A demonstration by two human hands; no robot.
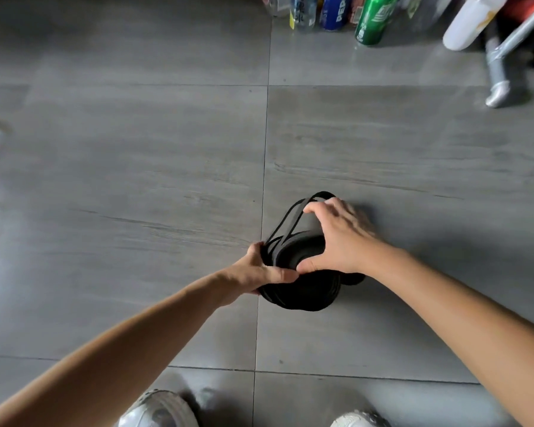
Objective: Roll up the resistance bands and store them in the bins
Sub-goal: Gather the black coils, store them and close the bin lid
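Resistance bands (302, 291), black, coiled in a roll down by the floor (136, 180); we see a loose loop running away from us. Left hand (259, 272) fingers curl round the roll's left rim. Right hand (336, 238) fingers hook over the loop, thumb on the roll.

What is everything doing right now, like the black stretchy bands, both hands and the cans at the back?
black bands: mostly wound into a roll, a few loops still loose at the top.
left hand: grips the roll's left edge.
right hand: fingers curled over the loose loops, thumb on the roll.
green can: standing.
blue can: standing, top cut off by the picture.
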